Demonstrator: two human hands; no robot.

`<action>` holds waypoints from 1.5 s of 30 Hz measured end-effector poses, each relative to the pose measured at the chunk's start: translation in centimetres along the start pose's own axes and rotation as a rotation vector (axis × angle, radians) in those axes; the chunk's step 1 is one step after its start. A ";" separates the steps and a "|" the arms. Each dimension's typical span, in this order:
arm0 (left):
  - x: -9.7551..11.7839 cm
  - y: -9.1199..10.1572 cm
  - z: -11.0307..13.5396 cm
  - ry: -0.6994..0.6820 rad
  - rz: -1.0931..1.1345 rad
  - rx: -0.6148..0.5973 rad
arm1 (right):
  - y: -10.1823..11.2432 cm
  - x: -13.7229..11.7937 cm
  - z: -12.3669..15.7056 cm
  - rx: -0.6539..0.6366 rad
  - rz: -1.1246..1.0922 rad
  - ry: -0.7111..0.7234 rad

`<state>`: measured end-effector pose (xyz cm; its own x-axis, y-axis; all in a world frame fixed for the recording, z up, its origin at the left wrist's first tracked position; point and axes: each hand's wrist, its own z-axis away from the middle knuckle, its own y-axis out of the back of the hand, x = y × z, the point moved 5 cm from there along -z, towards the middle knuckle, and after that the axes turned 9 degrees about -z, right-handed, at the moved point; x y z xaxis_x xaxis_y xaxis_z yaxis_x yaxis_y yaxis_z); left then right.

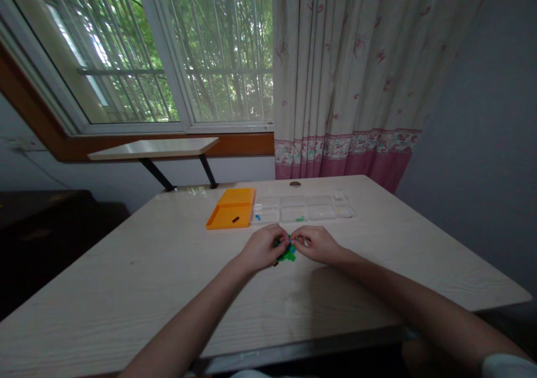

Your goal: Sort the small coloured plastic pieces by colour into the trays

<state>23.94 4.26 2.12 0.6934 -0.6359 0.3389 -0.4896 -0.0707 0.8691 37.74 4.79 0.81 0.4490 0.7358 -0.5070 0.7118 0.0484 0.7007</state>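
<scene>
Over the middle of the table, my left hand (264, 247) has its fingers closed on a small cluster of green and blue toy bricks (288, 255). My right hand (315, 244) pinches at the cluster's upper right side, its thumb and fingertips close to a blue bit. Whether it holds a separate piece is too small to tell. A brown piece (276, 264) shows just below my left fingers; I cannot tell if it is attached. Part of the cluster is hidden behind my left fingers.
Beyond my hands lies an orange tray (213, 218) with a dark brown piece (235, 219) in it. Beside it, a clear compartment box (280, 215) holds blue pieces (257, 217), green pieces (300, 218) and yellow bits (339, 211). A raised shelf (155, 149) stands at the back left.
</scene>
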 end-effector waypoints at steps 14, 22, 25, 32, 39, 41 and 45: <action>-0.3 0.2 -0.2 0.024 0.206 0.107 | 0.9 -0.6 0.0 0.151 0.002 0.138; -0.5 2.0 0.1 0.014 0.119 0.265 | 0.9 0.2 -0.2 0.064 0.051 0.017; -1.1 4.5 0.5 0.031 0.045 0.474 | 1.1 1.6 -0.3 -0.008 0.132 -0.078; -1.8 6.9 1.0 0.036 -0.081 0.690 | 2.0 3.4 -0.3 -0.055 0.205 -0.170; -1.9 6.7 1.0 0.054 -0.074 0.699 | 1.9 3.2 -0.3 -0.071 0.203 -0.168; -2.3 6.6 0.9 0.081 -0.067 0.680 | 1.9 3.2 -0.3 -0.073 0.195 -0.167; -4.8 5.7 0.6 0.196 -0.075 0.588 | 1.8 3.2 -0.2 -0.079 0.183 -0.160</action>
<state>17.48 6.46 5.20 0.7940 -0.4641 0.3926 -0.6063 -0.5567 0.5679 40.38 7.42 0.59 0.6509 0.6213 -0.4362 0.5687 -0.0185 0.8223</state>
